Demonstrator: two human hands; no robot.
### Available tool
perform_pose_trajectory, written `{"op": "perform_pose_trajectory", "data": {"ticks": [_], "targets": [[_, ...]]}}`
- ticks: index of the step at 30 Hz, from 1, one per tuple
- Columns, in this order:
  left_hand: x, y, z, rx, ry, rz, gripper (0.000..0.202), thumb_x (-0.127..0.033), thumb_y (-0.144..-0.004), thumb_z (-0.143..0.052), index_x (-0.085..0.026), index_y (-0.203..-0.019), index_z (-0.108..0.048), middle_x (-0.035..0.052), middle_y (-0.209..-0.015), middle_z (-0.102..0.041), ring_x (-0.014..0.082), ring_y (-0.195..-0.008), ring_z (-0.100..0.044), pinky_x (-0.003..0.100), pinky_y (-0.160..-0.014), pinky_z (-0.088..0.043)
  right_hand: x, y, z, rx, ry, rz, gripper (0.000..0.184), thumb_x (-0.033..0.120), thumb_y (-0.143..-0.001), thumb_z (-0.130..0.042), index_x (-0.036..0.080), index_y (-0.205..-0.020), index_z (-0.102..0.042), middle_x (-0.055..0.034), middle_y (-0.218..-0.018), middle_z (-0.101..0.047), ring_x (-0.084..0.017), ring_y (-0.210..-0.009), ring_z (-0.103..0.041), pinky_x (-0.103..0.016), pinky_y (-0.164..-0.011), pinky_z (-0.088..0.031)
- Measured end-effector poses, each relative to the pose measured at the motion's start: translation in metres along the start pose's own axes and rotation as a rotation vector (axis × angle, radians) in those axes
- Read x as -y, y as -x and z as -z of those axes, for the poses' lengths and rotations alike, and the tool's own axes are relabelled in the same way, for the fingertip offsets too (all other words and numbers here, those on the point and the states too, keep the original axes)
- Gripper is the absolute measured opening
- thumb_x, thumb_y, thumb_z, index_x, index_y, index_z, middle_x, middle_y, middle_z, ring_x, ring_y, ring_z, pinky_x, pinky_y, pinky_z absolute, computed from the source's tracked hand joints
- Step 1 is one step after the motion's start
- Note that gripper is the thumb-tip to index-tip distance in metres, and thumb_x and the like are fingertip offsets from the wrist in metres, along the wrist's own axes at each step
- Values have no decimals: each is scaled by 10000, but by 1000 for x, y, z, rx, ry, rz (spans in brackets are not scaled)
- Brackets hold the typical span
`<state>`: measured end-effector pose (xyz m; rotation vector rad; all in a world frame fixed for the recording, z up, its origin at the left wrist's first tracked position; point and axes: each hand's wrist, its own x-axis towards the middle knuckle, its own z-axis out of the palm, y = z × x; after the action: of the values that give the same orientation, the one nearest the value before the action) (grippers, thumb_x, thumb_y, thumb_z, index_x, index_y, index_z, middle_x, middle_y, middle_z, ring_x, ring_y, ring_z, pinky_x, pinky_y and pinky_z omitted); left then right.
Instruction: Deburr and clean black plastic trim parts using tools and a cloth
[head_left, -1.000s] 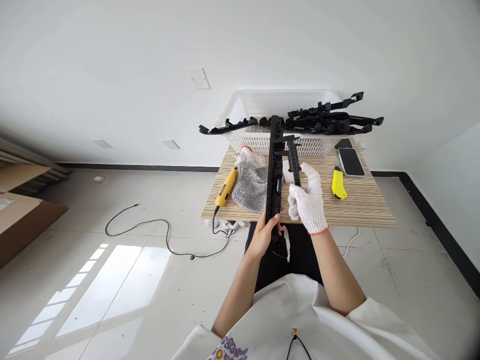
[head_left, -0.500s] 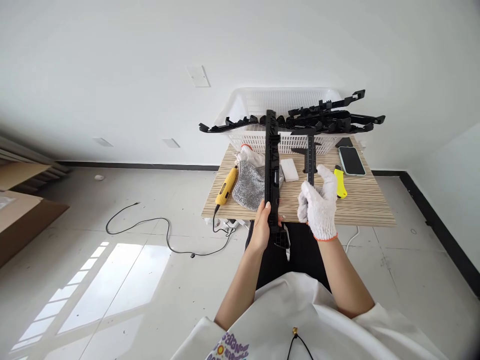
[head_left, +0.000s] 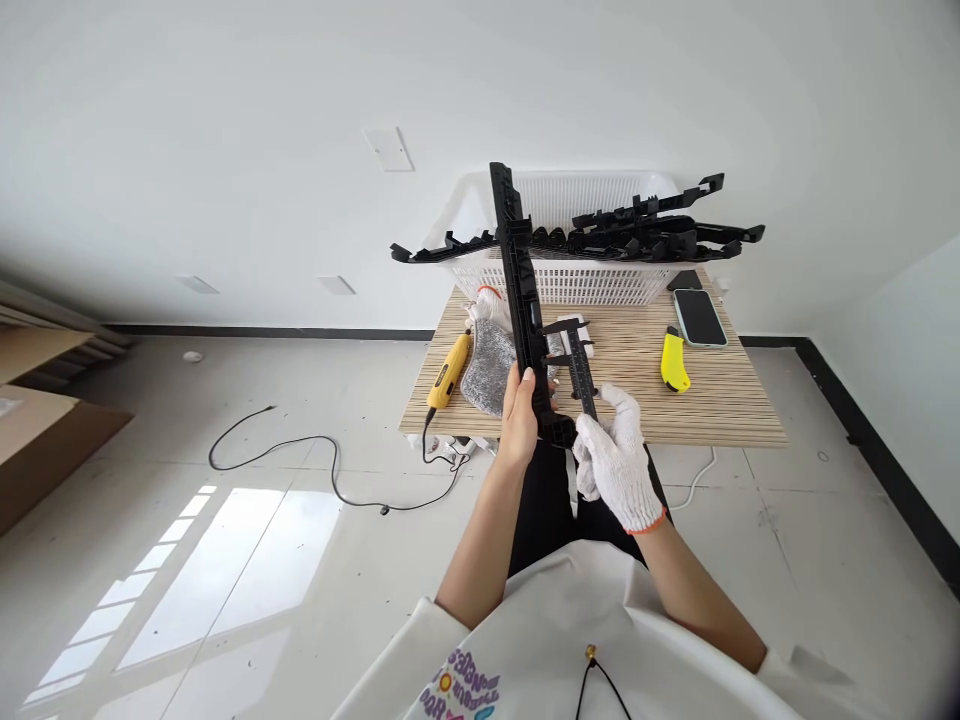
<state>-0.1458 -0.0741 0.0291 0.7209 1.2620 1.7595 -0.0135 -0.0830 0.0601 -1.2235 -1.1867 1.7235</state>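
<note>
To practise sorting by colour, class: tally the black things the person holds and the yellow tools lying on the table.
Black, held: 2, long plastic part in left hand, caliper in right hand.
Yellow, on table: 2, rotary tool, utility knife.
Total: 4.

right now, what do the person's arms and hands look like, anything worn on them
The left hand is bare. The right hand wears a white knitted glove with an orange cuff edge. Both forearms are uncovered; loose white sleeves end near the elbows. The top carries a colourful print, and a thin black cord hangs at the chest.
</note>
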Motion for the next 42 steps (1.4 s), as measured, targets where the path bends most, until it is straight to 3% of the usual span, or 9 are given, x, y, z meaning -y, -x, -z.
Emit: {"op": "perform_pose_trajectory", "data": {"ticks": [7,14,27,29,32,35,39,42], "targets": [[4,1,-1,-10,-7,-7,339,-539,-930,-553,-251,-1103,-593,10,-830,-576,136,-634,-527,263,-618,-470,-6,-3,0,0,-12,12,424,519,-867,-565,286,-1167,-376,132,-549,-481,-76,-299,-383,-165,-250,-317],[8,0,2,-22,18,13,361,-543,-923,-565,-255,-1139,-583,8,-824,-583,133,-634,-528,250,-605,-465,-8,-4,-1,10,-6,68,477,518,-890,-547,283,-1283,-413,128,-559,-473,-77,-279,-383,-185,-228,-336],[8,0,5,-24,-5,21,371,-559,-918,-562,-244,-1113,-593,16,-830,-601,141,-628,-551,256,-592,-466,-10,-2,-3,11,15,78,451,508,-897,-538,293,-1280,-441,123,-558,-475,-76,-279,-372,-186,-231,-324],[6,0,5,-14,-14,13,383,-556,-927,-547,-244,-1141,-605,24,-845,-609,140,-630,-547,256,-586,-462,-9,-1,-2,-20,7,87,458,504,-894,-545,294,-1286,-437,121,-551,-469,-74,-297,-377,-178,-247,-333],[2,0,8,-4,-18,-13,398,-539,-939,-522,-246,-1192,-615,38,-924,-637,138,-655,-561,250,-573,-460,-7,-3,4,-167,-35,138,489,487,-896,-542,301,-1326,-400,111,-565,-483,-70,-339,-412,-163,-298,-360],[1,0,11,-4,-10,-7,396,-523,-938,-518,-246,-1203,-620,42,-960,-653,138,-667,-591,251,-573,-479,-5,-14,20,-272,-55,117,533,445,-884,-533,320,-1375,-370,90,-637,-523,-61,-375,-437,-153,-325,-347],[1,0,11,5,24,8,375,-502,-934,-529,-249,-1191,-631,47,-1027,-668,137,-689,-614,254,-599,-505,-3,-33,46,-233,49,84,538,408,-835,-589,304,-1348,-467,14,-856,-609,-88,-485,-548,-212,-385,-443],[1,1,9,24,51,24,367,-483,-935,-541,-241,-1192,-642,58,-1114,-668,154,-785,-644,254,-629,-524,4,-35,59,-217,228,164,528,430,-836,-616,284,-1336,-531,-68,-1117,-642,-179,-752,-684,-339,-622,-596]]}}
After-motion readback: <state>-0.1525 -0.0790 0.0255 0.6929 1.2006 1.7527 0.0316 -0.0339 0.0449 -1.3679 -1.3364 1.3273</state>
